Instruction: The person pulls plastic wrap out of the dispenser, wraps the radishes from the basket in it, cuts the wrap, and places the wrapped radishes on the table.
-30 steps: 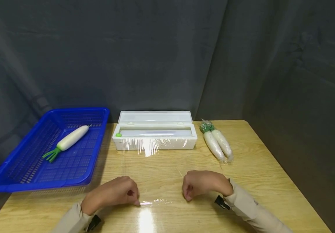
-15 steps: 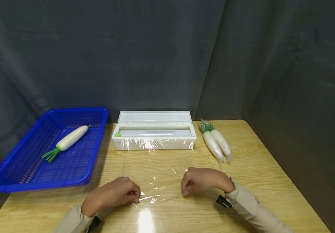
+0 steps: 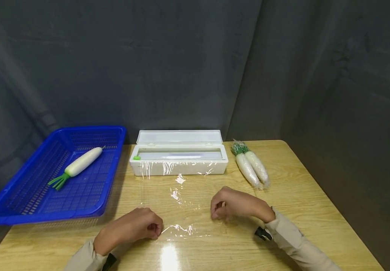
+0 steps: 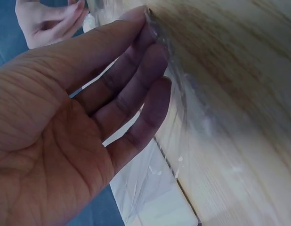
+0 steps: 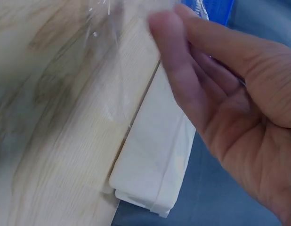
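In the head view my left hand (image 3: 130, 229) is low and left of centre, pinching the near edge of a clear sheet of cling film (image 3: 178, 228). The left wrist view shows thumb and fingertips together on the gathered film (image 4: 183, 108). The sheet reaches back to a white dispenser box (image 3: 178, 167), whose lid stands up, with the roll inside. My right hand (image 3: 240, 205) hovers over the film's right side with loosely curled fingers. In the right wrist view the film (image 5: 101, 37) lies apart from its fingertips, and I see nothing held there.
A blue basket (image 3: 113, 177) on the left contains one white radish (image 3: 84, 162) with green stems. Two radishes (image 3: 253, 167) wrapped in film lie right of the box. A green slider (image 3: 136, 158) sits at the box's left end. Dark curtains surround the wooden table (image 3: 303, 195).
My right hand has moved a little away from me and up, off the film's near edge. The left hand stays almost still with its pinch. The film has gone slack and wrinkled.
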Demonstrator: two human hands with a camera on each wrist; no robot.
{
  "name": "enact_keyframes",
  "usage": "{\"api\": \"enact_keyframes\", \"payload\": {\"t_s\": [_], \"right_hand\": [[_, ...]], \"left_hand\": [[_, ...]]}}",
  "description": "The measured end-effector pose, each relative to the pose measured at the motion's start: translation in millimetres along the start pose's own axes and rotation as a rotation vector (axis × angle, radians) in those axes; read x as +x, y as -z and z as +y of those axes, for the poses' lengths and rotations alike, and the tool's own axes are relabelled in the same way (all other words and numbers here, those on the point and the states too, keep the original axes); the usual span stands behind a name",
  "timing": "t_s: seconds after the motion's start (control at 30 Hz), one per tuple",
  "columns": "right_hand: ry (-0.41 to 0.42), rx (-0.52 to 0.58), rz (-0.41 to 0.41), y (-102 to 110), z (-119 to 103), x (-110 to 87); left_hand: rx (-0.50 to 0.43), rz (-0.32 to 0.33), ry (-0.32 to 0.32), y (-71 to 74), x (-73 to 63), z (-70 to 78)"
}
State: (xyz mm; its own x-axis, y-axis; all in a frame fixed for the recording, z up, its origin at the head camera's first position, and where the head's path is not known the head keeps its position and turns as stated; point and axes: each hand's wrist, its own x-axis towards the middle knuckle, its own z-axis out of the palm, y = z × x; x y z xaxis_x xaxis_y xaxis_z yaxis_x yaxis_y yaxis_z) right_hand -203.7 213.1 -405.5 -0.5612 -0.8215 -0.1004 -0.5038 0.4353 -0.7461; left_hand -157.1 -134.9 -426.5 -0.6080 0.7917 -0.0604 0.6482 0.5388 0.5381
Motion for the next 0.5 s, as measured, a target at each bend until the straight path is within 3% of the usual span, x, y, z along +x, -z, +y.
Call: {"api": "enact_keyframes", "payload": {"t_s": [0.1, 0.3, 0.5], "right_hand": [[0.041, -0.089, 0.127, 1, 4, 2.8], [0.009, -0.231, 0.382, 6, 13, 7.7], [-0.013, -0.272, 0.622, 10, 27, 13.1]], "left_hand": [[0.018, 0.008, -0.011, -0.5, 0.0, 0.6], [0.070, 0.033, -0.021, -2.4, -1.4, 0.6], [0.099, 0.066, -0.031, -3.8, -3.7, 0.8]]}}
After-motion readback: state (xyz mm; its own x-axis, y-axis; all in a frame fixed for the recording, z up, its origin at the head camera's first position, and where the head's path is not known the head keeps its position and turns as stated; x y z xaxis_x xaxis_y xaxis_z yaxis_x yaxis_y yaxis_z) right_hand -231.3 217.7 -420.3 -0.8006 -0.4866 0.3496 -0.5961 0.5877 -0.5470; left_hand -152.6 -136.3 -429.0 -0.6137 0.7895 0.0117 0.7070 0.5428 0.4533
